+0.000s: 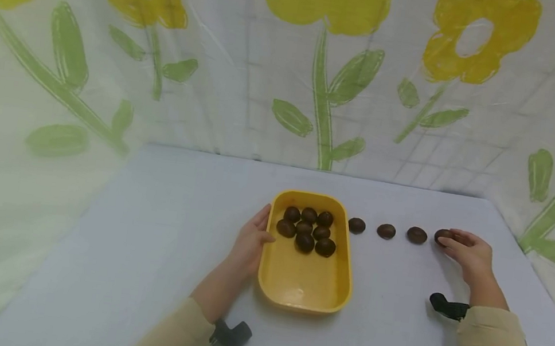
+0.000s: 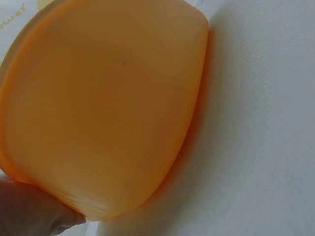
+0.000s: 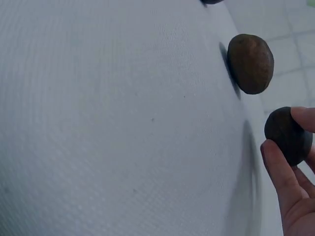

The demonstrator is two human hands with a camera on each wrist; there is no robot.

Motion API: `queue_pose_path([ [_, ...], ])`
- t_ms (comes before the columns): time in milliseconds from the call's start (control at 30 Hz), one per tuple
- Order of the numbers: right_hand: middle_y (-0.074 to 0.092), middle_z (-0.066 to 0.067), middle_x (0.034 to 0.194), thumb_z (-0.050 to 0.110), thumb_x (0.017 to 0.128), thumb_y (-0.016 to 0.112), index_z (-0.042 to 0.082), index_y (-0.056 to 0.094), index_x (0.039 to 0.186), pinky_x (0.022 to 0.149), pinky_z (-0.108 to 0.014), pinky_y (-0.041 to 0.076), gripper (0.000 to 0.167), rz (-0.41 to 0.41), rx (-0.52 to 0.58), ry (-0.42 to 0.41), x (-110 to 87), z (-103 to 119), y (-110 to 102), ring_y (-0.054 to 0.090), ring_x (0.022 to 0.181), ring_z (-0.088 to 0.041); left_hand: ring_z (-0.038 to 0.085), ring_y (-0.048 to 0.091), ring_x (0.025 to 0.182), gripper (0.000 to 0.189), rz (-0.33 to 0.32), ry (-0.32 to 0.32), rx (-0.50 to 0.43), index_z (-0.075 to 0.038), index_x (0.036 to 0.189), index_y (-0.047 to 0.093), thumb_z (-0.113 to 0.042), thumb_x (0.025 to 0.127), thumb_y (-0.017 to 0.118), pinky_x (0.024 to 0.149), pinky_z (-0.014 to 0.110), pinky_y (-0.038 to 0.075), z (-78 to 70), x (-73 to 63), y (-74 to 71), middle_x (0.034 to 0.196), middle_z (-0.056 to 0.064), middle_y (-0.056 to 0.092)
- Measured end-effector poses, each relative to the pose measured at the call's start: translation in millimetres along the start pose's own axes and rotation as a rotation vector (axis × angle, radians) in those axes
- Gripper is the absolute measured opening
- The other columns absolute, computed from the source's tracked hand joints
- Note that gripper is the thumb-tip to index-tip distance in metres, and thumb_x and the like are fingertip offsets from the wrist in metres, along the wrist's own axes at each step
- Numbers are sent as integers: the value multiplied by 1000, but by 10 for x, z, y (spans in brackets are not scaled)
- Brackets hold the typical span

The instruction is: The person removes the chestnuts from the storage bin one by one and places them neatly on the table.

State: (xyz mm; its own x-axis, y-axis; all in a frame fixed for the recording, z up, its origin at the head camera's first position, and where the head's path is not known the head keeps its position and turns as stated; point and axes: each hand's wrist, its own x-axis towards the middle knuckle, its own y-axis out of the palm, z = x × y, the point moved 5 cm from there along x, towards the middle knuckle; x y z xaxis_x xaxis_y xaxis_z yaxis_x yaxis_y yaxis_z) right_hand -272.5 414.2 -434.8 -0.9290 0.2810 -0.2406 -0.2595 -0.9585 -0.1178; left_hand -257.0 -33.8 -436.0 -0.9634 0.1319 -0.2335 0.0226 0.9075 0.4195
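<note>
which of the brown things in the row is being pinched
The rightmost one in the head view: the right hand pinches it, while no hand touches the other three.

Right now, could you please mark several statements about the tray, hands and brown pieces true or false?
1. The left hand grips the side of the yellow tray. True.
2. The right hand reaches into the tray. False: it pinches a brown piece to the tray's right.
3. The tray stands upside down. False: its open side faces up.
4. Several brown pieces lie inside the tray. True.
5. Three other pieces lie on the white tabletop. True.
</note>
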Motion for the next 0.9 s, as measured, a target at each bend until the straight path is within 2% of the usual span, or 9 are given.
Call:
queue_pose_path([
  [200, 58, 23, 74, 7, 75, 74, 15, 54, 99, 62, -15, 54, 33, -16, -2, 21, 25, -56, -56, 58, 68, 9, 21, 13, 145, 83, -7, -14, -7, -12, 149, 21, 19, 73, 37, 118, 36, 15, -7, -14, 0, 157, 6, 16],
  [333, 60, 22, 72, 4, 74, 74, 20, 59, 88, 61, -15, 54, 26, -28, 30, 9, 15, -55, -73, 58, 67, 9, 21, 14, 145, 83, -8, -17, -7, -13, 149, 23, 19, 73, 37, 118, 36, 16, -3, -9, 1, 157, 6, 17],
  [433, 59, 23, 72, 5, 73, 75, 25, 60, 83, 61, -14, 53, 26, -42, 12, 11, 6, -54, -88, 55, 68, 10, 21, 14, 145, 83, -2, -14, -13, -13, 148, 23, 19, 73, 37, 117, 37, 17, -3, -5, 5, 157, 6, 17],
  [533, 56, 25, 74, 10, 74, 76, 20, 61, 99, 61, -12, 53, 31, -52, -28, 28, 10, -60, -101, 55, 68, 12, 21, 14, 145, 83, 3, -7, -15, -12, 149, 23, 19, 73, 37, 118, 37, 16, -12, -11, 12, 157, 6, 17],
  [633, 53, 25, 79, 13, 76, 74, 10, 51, 130, 62, -10, 52, 59, -52, -52, 51, 26, -66, -110, 56, 66, 13, 21, 13, 145, 83, 5, -2, -14, -12, 149, 22, 19, 73, 36, 118, 37, 16, -19, -12, 14, 157, 7, 16],
  [700, 58, 15, 92, 15, 80, 70, 1, 35, 142, 63, -9, 51, 73, -40, -91, 62, 34, -64, -106, 56, 66, 14, 21, 13, 145, 83, -1, -1, -6, -12, 149, 23, 19, 73, 36, 118, 37, 16, -16, -9, 11, 157, 7, 17],
  [767, 57, 0, 107, 18, 83, 66, -6, 24, 143, 64, -8, 51, 77, -34, -150, 67, 42, -61, -105, 56, 65, 15, 21, 14, 145, 83, -11, -3, 2, -13, 148, 23, 19, 73, 37, 118, 36, 16, -11, -4, 4, 156, 6, 17],
  [833, 46, -17, 126, 18, 85, 63, -7, 22, 143, 65, -8, 51, 76, -29, -205, 65, 43, -55, -101, 54, 65, 16, 21, 14, 145, 82, -19, -5, 9, -13, 148, 24, 18, 73, 37, 118, 36, 16, -5, 0, -2, 156, 6, 18],
  [900, 32, -28, 139, 19, 86, 61, -9, 22, 143, 64, -8, 50, 74, -33, -253, 59, 38, -53, -104, 54, 64, 17, 21, 14, 145, 82, -18, -6, 9, -13, 148, 24, 18, 73, 37, 118, 36, 16, 1, 2, -5, 156, 6, 18],
])
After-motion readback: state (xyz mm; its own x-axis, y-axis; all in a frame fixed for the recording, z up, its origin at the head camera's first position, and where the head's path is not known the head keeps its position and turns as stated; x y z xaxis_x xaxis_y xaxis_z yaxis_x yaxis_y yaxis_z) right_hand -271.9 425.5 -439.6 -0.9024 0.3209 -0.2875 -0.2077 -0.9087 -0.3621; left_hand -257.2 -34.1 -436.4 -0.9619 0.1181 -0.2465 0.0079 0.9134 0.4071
